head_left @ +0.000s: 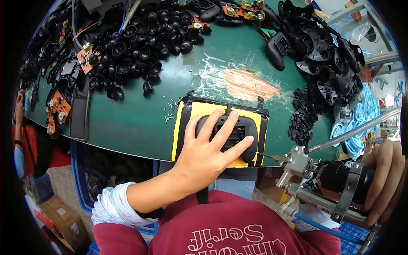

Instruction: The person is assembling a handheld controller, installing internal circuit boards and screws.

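A black game controller shell (251, 126) lies with its open battery bay upward on a yellow pad (177, 135) edged with black tape. My left hand (208, 146) rests on top of it, fingers spread out and pressing it down. At the right, my right hand (384, 180) is wrapped round the black body of a power screwdriver (333, 176) fixed to a metal arm. Its thin bit (268, 156) points left, toward the controller's lower right edge; I cannot tell whether it touches. Small screws (170, 116) lie scattered left of the pad.
Black thumbstick caps (138, 42) are heaped at the back left, near a phone (79, 112) and orange circuit boards (58, 107). Controller shells (316, 44) pile up at the back right, above small black parts (302, 119). A metal rod (355, 127) and blue hose (318, 229) flank the screwdriver.
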